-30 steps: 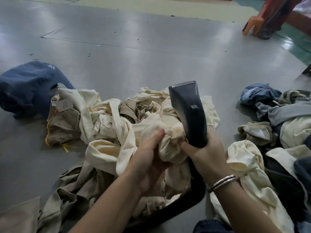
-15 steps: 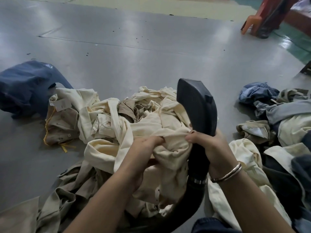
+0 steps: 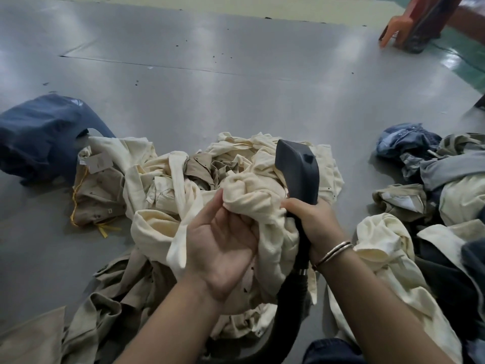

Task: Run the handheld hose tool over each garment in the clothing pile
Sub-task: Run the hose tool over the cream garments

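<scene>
On the grey floor lies a pile of cream and khaki garments (image 3: pixel 162 185). My right hand (image 3: pixel 312 222) grips the handle of the black handheld hose tool (image 3: pixel 299 169). The tool's wide head points up and away, pressed against a bunched cream garment (image 3: pixel 252 195) at the pile's front. Its black hose (image 3: pixel 283 311) curves down toward me. My left hand (image 3: pixel 220 248) is palm up with the thumb straight. Its fingers reach under the cream garment and touch it, and their tips are hidden by the cloth.
A dark blue garment (image 3: pixel 39 135) lies at the far left. A second heap of denim, grey, cream and dark clothes (image 3: pixel 433 195) fills the right side. An orange plastic stool leg (image 3: pixel 396 27) stands at the top right. Bare grey floor (image 3: pixel 236 82) stretches beyond the pile.
My left hand has let go of its grip on top of the cream garment and turned palm up beneath it. The tool head has tilted a little to the right.
</scene>
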The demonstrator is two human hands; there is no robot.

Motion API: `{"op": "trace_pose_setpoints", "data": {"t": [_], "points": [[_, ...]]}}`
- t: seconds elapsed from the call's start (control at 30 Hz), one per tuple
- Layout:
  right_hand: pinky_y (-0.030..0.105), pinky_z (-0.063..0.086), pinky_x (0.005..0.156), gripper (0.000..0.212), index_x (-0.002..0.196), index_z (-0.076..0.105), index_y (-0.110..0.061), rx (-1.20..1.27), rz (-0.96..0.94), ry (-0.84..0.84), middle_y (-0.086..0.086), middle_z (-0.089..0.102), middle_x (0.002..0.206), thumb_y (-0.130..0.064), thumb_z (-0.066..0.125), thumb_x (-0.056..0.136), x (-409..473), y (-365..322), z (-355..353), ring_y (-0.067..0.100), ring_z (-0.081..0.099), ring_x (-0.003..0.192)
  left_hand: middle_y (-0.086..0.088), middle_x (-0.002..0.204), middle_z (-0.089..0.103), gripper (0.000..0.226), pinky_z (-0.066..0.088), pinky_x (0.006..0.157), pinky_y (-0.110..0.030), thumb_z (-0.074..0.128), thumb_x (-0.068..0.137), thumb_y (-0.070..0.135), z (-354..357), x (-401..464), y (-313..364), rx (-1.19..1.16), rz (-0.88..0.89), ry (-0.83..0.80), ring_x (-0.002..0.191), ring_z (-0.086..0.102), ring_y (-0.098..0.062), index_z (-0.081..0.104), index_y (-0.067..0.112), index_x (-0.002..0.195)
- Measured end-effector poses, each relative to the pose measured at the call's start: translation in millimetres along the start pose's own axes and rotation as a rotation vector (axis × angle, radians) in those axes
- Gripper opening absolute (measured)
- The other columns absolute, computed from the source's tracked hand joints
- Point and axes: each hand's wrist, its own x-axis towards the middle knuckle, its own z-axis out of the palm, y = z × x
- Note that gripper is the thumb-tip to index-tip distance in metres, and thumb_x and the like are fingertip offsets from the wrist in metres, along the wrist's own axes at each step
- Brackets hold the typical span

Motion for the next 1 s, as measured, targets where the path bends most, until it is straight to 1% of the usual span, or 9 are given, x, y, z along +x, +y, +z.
{"op": "trace_pose_setpoints", "data": {"t": [0.17, 0.37, 0.47, 0.53, 0.63, 0.7, 0.8, 0.9, 1.0], "points": [[0.023, 0.049, 0.052, 0.045, 0.076, 0.062, -0.014, -0.118, -0.126, -0.035, -0.006, 0.063, 0.055, -0.053, 0.078, 0.060, -16.8, -14.6, -19.3, 0.009, 0.060, 0.051, -0.014, 0.091, 0.071, 0.039, 0.056, 0.084, -0.034, 0.060, 0.070, 0.017, -0.3, 4.7, 12.1, 0.067, 0.047, 0.061, 0.083, 0.071, -0.022, 0.066, -0.002, 0.103], [0.024, 0.048, 0.044, 0.089, 0.074, 0.059, 0.006, -0.151, -0.105, -0.406, 0.016, 0.058, 0.056, -0.079, 0.070, 0.050, -53.2, -44.7, -48.7, 0.027, 0.060, 0.046, -0.015, 0.102, 0.068, 0.034, 0.051, 0.093, -0.039, 0.055, 0.076, 0.016, -8.1, 13.2, 20.9, 0.059, 0.065, 0.052, 0.094, 0.068, -0.024, 0.067, -0.001, 0.103], [0.022, 0.047, 0.045, 0.072, 0.072, 0.068, -0.015, -0.344, -0.056, -0.546, 0.009, 0.061, 0.054, -0.083, 0.066, 0.049, -63.4, -51.7, -51.8, 0.026, 0.063, 0.046, -0.012, 0.090, 0.071, 0.025, 0.050, 0.093, -0.039, 0.055, 0.076, 0.016, -6.3, 19.8, 24.7, 0.021, 0.101, 0.068, 0.086, 0.071, -0.022, 0.076, 0.003, 0.084], [0.022, 0.046, 0.046, 0.052, 0.064, 0.065, -0.028, -0.447, -0.037, -0.573, 0.005, 0.061, 0.054, -0.079, 0.065, 0.053, -65.5, -49.8, -50.7, 0.025, 0.065, 0.048, -0.013, 0.090, 0.072, 0.027, 0.051, 0.090, -0.039, 0.056, 0.075, 0.016, -6.2, 22.8, 24.7, 0.026, 0.102, 0.086, 0.085, 0.071, -0.022, 0.076, 0.002, 0.086], [0.024, 0.047, 0.045, 0.050, 0.062, 0.058, -0.022, -0.537, 0.009, -0.534, 0.001, 0.060, 0.053, -0.071, 0.061, 0.059, -61.8, -42.5, -47.1, 0.025, 0.063, 0.047, -0.018, 0.121, 0.063, 0.054, 0.050, 0.093, -0.043, 0.055, 0.076, 0.015, -3.8, 26.1, 21.6, 0.068, 0.118, 0.121, 0.107, 0.064, -0.026, 0.057, 0.002, 0.128], [0.024, 0.046, 0.042, 0.053, 0.064, 0.057, -0.017, -0.523, 0.039, -0.482, 0.003, 0.059, 0.052, -0.070, 0.062, 0.057, -59.4, -38.4, -43.7, 0.024, 0.061, 0.044, -0.019, 0.129, 0.057, 0.067, 0.048, 0.095, -0.043, 0.054, 0.076, 0.014, -2.6, 28.4, 20.0, 0.072, 0.126, 0.131, 0.113, 0.060, -0.027, 0.042, 0.002, 0.141], [0.025, 0.047, 0.040, 0.052, 0.062, 0.059, -0.017, -0.415, 0.003, -0.381, 0.002, 0.057, 0.050, -0.067, 0.069, 0.061, -58.3, -34.2, -35.8, 0.022, 0.058, 0.042, -0.016, 0.111, 0.063, 0.071, 0.051, 0.092, -0.037, 0.054, 0.076, 0.014, -4.4, 28.8, 18.0, 0.046, 0.134, 0.131, 0.099, 0.064, -0.025, 0.037, 0.001, 0.143], [0.024, 0.048, 0.041, 0.070, 0.068, 0.057, -0.002, -0.346, -0.052, -0.299, 0.005, 0.058, 0.050, -0.071, 0.067, 0.064, -54.4, -35.3, -37.7, 0.023, 0.058, 0.042, -0.019, 0.108, 0.067, 0.063, 0.058, 0.083, -0.035, 0.055, 0.078, 0.014, -6.5, 25.9, 16.3, 0.034, 0.110, 0.115, 0.095, 0.069, -0.027, 0.045, -0.002, 0.137], [0.024, 0.047, 0.042, 0.076, 0.071, 0.059, 0.003, -0.353, -0.013, -0.407, 0.009, 0.059, 0.052, -0.071, 0.069, 0.055, -55.8, -43.8, -45.2, 0.026, 0.060, 0.043, -0.020, 0.103, 0.069, 0.051, 0.058, 0.081, -0.034, 0.056, 0.077, 0.014, -6.8, 26.3, 19.0, -0.024, 0.109, 0.132, 0.091, 0.071, -0.026, 0.055, -0.004, 0.125]]}}
